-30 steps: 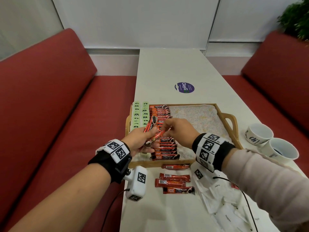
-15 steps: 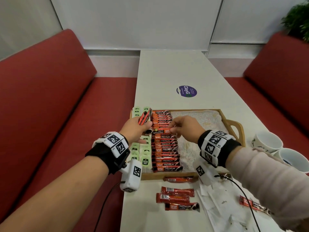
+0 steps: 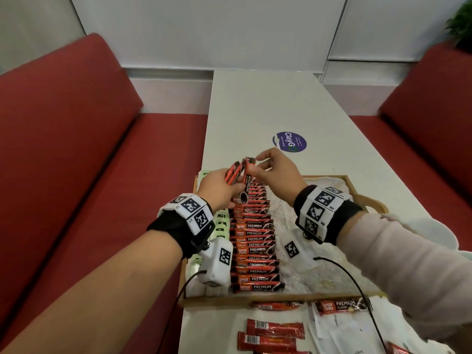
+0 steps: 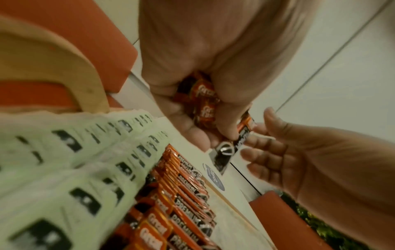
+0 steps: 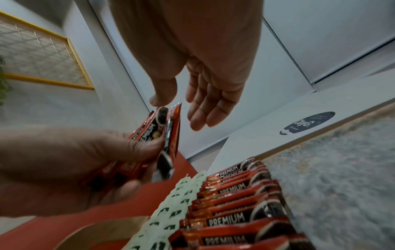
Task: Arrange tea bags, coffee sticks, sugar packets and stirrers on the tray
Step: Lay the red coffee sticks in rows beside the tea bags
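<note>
My left hand (image 3: 224,186) grips a small bundle of red coffee sticks (image 3: 237,173) upright above the far left of the wooden tray (image 3: 281,297). My right hand (image 3: 258,164) reaches to the bundle's top; in the right wrist view its thumb and straight fingers (image 5: 200,116) stand either side of a stick's tip (image 5: 174,110) without closing. On the tray lie a long row of coffee sticks (image 3: 254,238) and, left of it, a column of pale green tea bags (image 3: 220,224). Loose coffee sticks (image 3: 275,328) and white sugar packets (image 3: 342,330) lie on the table in front of the tray.
The tray's right half shows only its pale cloth liner (image 3: 319,272). A purple round sticker (image 3: 289,141) marks the white table beyond. Red benches (image 3: 76,149) flank the table. Black cables (image 3: 357,290) trail from both wrist units across the tray's front.
My right hand left the far end of the coffee row and came up to the bundle. My left hand lifted the bundle a little higher.
</note>
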